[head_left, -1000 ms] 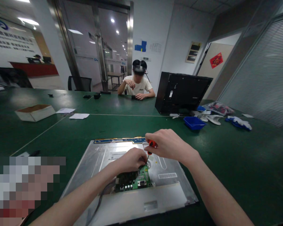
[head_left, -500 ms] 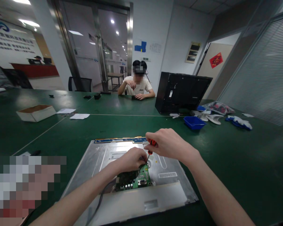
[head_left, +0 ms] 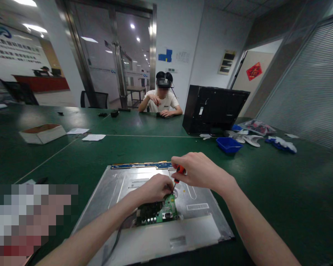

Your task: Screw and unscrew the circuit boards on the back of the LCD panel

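My right hand [head_left: 195, 169] is closed around the red and black handle of a screwdriver [head_left: 180, 170], whose shaft slants down to the upper edge of a green circuit board [head_left: 170, 207]. Close beside the shaft's lower end, my left hand [head_left: 158, 186] has its fingers pinched together at the board's top corner; what they hold, if anything, is hidden. The board sits on the silvery metal back of a flat display panel [head_left: 204, 231], which lies on the green table. A dark cable [head_left: 117, 236] runs from the board's left side towards the near edge.
Beyond the panel stands a black monitor housing [head_left: 216, 109], with a blue tray [head_left: 229, 145] and gloves [head_left: 281, 144] near it. A cardboard box [head_left: 43, 133] and papers [head_left: 93, 137] lie at left. Another person [head_left: 163, 98] works across the table. Someone blurred out is at lower left.
The screwdriver handle has turned slightly in my right hand, its coloured pattern showing differently. My left hand, the board and the panel stay in place.
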`<action>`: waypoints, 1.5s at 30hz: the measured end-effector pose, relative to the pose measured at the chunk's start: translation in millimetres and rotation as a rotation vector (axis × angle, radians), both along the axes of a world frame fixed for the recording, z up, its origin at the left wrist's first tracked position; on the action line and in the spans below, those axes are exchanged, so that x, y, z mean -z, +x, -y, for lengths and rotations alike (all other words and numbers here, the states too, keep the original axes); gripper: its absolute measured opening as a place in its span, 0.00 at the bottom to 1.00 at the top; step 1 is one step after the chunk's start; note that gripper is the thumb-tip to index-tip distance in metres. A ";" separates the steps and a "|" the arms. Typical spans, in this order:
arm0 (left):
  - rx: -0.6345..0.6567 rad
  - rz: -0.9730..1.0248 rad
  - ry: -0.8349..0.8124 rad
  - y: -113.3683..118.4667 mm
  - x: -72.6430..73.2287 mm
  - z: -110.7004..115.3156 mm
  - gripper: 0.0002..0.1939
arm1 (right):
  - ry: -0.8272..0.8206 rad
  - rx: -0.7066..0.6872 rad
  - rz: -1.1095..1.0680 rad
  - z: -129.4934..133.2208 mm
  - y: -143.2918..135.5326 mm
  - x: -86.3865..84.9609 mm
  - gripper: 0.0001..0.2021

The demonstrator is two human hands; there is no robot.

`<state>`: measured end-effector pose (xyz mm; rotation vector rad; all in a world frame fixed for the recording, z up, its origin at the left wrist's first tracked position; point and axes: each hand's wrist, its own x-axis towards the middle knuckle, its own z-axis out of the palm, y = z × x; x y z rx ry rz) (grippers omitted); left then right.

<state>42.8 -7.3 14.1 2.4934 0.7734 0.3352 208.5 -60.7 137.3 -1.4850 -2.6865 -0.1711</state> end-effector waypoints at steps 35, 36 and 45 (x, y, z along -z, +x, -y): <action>0.014 0.029 0.044 -0.9 9.9 -3.3 0.10 | 0.021 0.015 0.020 3.7 -3.9 0.9 0.09; 0.014 0.033 0.041 -0.8 8.7 -2.8 0.10 | 0.004 0.001 -0.005 4.6 -2.7 0.1 0.08; -0.017 -0.013 0.003 0.8 0.2 0.2 0.09 | -0.012 -0.049 -0.063 4.3 1.9 0.3 0.07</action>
